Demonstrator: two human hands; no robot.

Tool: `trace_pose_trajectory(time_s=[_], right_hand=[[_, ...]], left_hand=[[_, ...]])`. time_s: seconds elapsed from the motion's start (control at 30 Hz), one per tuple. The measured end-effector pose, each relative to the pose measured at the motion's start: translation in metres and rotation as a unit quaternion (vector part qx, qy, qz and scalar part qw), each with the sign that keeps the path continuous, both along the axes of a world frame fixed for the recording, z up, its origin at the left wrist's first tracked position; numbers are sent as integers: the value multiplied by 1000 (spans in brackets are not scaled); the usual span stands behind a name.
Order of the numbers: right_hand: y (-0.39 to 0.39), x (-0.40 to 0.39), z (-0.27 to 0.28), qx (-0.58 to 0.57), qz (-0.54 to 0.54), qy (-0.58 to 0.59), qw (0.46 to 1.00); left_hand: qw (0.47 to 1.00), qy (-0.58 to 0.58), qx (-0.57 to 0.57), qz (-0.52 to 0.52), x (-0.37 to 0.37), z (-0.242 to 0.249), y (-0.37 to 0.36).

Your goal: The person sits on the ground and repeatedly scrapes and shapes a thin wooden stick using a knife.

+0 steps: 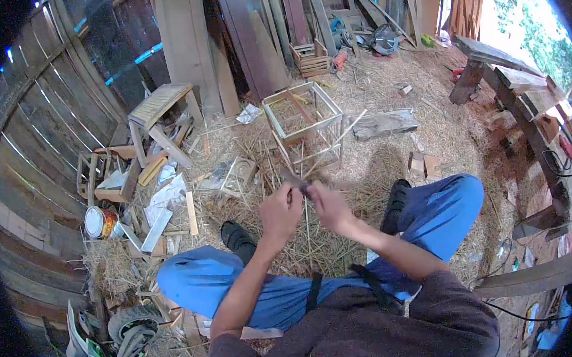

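Both my hands are close together in front of my knees. My left hand (280, 213) is closed, its fingers curled around the near end of a thin pale wooden strip (345, 133) that slants up to the right. My right hand (327, 207) is closed around what looks like a knife (291, 177), its short dark blade pointing up and left across the strip. Blur and fingers hide the handle and the exact contact. Just beyond the hands stands a small open frame of pale sticks (304, 128) on the littered ground.
Straw and shavings (365, 193) cover the ground. A wooden stool (161, 111), a paint can (100, 222) and wood scraps lie left. A rough plank (384, 124) lies ahead. A heavy bench (524, 111) stands right, and a slatted crate (310, 58) sits by leaning boards.
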State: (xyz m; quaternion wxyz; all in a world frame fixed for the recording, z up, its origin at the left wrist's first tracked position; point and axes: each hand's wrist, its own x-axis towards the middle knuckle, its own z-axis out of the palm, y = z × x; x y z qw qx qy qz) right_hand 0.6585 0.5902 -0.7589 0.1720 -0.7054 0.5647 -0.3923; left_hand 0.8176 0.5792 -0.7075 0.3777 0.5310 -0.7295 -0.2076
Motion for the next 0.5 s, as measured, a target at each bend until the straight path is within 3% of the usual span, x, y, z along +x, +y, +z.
trace_pose_trajectory(time_s=[0.1,0.17,0.27,0.3,0.4,0.5], right_hand=[[-18,-18,8,-70,-20,-21,997],[-30,-51,32,3,-96,-125,988],[-36,-74,46,24,-183,-100,978],[-39,-63,29,-84,-193,-70,975],[-3,-21,17,-23,-31,-26,999],[-1,-13,21,-81,25,7,996]], left_hand=[[1000,20,15,-13,4,-1,-1],[999,34,14,-21,4,6,3],[999,39,13,-28,5,2,3],[999,42,11,-32,4,1,4],[999,30,9,-39,2,-3,2],[998,6,34,-52,6,-6,-2]])
